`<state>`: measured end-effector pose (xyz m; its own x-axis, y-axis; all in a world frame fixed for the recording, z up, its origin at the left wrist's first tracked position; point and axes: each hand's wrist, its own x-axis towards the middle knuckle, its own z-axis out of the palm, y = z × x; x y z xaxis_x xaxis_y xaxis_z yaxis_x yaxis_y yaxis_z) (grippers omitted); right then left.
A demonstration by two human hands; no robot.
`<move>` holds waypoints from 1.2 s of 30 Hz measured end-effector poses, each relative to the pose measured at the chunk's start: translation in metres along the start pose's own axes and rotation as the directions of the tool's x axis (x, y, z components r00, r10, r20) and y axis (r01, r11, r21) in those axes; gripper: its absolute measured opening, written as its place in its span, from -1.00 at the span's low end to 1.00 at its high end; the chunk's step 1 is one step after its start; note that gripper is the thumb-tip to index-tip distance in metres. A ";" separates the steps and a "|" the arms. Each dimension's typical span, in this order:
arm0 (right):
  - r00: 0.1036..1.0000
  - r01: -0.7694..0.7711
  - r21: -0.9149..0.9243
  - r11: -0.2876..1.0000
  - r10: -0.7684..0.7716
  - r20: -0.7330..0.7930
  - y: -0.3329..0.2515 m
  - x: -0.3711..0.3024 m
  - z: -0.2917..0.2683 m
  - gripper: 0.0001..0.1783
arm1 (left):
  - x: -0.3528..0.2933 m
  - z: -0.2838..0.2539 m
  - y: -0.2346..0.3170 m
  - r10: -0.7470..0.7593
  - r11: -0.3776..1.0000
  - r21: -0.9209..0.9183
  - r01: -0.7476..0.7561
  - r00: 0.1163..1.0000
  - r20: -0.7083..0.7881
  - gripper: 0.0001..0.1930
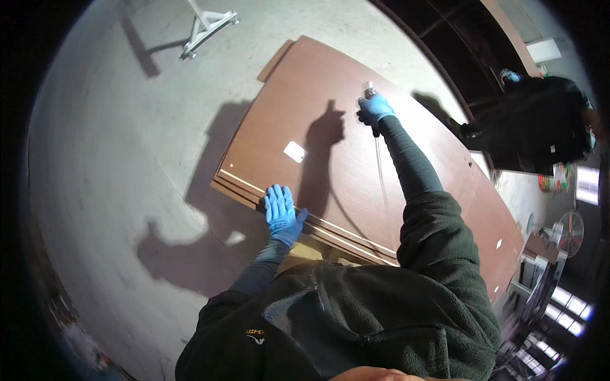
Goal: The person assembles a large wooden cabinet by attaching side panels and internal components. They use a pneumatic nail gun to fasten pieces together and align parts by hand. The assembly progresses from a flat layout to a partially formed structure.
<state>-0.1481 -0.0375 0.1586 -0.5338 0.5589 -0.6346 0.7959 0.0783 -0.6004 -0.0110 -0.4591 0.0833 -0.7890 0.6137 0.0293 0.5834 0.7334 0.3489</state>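
Note:
A stack of large brown panels (273, 120) lies in front of me, its pale-lined edges facing my body. My left hand (283, 214), in a blue glove, rests on the near edge with its fingers stretched out and holds nothing. Over the top panel, my right hand (376, 108), also gloved in blue, is closed round a hand-held tool (370, 91) with a dark body and a clear or silvery end. A thin hose or cord (380, 162) trails from it. The tool's exact kind is hard to make out. A small white label (295, 152) sits on the panel between my hands.
A white wheeled stand (206, 28) stands on the concrete floor at the far left. Another person in dark clothes (534, 124) is at the right, beside a long dark frame or rack (464, 44). Farther right is a round fan (570, 233).

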 end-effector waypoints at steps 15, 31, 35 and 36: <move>0.892 -0.164 0.233 0.959 0.043 0.450 0.375 -0.358 -0.059 -0.70 | -0.003 -0.003 0.068 -0.130 0.954 0.298 0.021 0.927 0.352 -0.04; 0.920 -0.387 0.645 0.659 0.322 0.224 0.584 -0.507 -0.162 -0.68 | -0.125 0.092 0.371 0.674 0.672 -0.115 -0.731 0.541 0.503 0.04; 0.870 -0.367 0.806 0.464 0.478 0.121 0.624 -0.532 -0.164 -0.71 | -0.127 0.105 0.378 0.677 0.609 -0.070 -0.790 0.472 0.564 0.05; 0.858 -0.366 0.824 0.434 0.499 0.118 0.638 -0.541 -0.168 -0.71 | -0.127 0.109 0.383 0.733 0.570 -0.107 -0.815 0.445 0.515 0.04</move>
<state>0.6961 -0.1516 0.2005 -0.0944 0.4215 -0.9019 0.3050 -0.8502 -0.4292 0.3335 -0.2242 0.1108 0.1757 0.9611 -0.2133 0.9548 -0.1136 0.2747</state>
